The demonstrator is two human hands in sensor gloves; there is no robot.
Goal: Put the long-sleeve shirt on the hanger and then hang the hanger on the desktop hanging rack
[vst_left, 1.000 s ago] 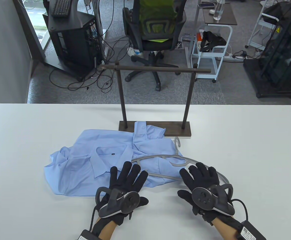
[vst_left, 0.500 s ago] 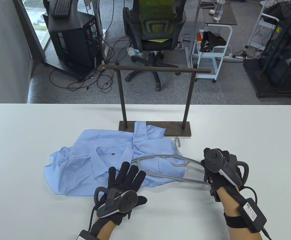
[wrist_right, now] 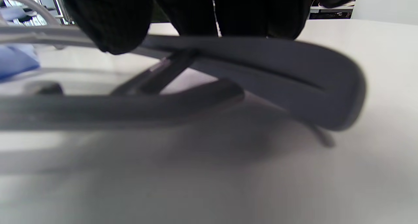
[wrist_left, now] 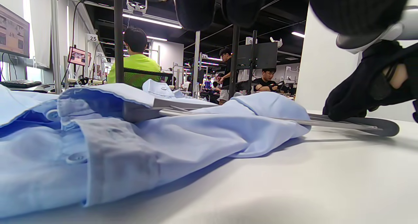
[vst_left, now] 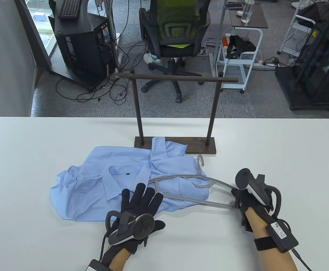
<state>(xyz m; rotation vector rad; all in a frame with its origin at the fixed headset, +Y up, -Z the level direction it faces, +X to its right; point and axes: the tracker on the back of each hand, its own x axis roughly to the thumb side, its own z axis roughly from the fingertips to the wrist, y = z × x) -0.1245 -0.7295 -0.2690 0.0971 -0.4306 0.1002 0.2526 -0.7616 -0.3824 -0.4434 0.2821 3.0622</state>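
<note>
- Our right hand [vst_left: 245, 197] grips the right end of the hanger [vst_left: 187, 187], fingers curled round it; in the right wrist view the fingertips [wrist_right: 107, 24] sit on top of that curved grey end, which rests on or just above the table [vst_left: 280, 146] (blurred, cannot tell which).
- Our left hand [vst_left: 137, 210] lies flat, fingers straight and spread, fingertips on the near edge of the shirt [vst_left: 105, 180], heel of the hand on the table.
- Shirt is light blue, crumpled and lying flat on the table just in front of the rack [vst_left: 175, 113]; one cuff lies on the rack's base.
- Hanger lies across the right part of the shirt, hook pointing toward the rack base, right end reaching past the cloth onto bare table.
- In the left wrist view the hanger bars [wrist_left: 326, 122] run low over the shirt [wrist_left: 130, 142] to the right hand [wrist_left: 362, 87].
- Rack stands upright at the far middle of the table, bar bare.
</note>
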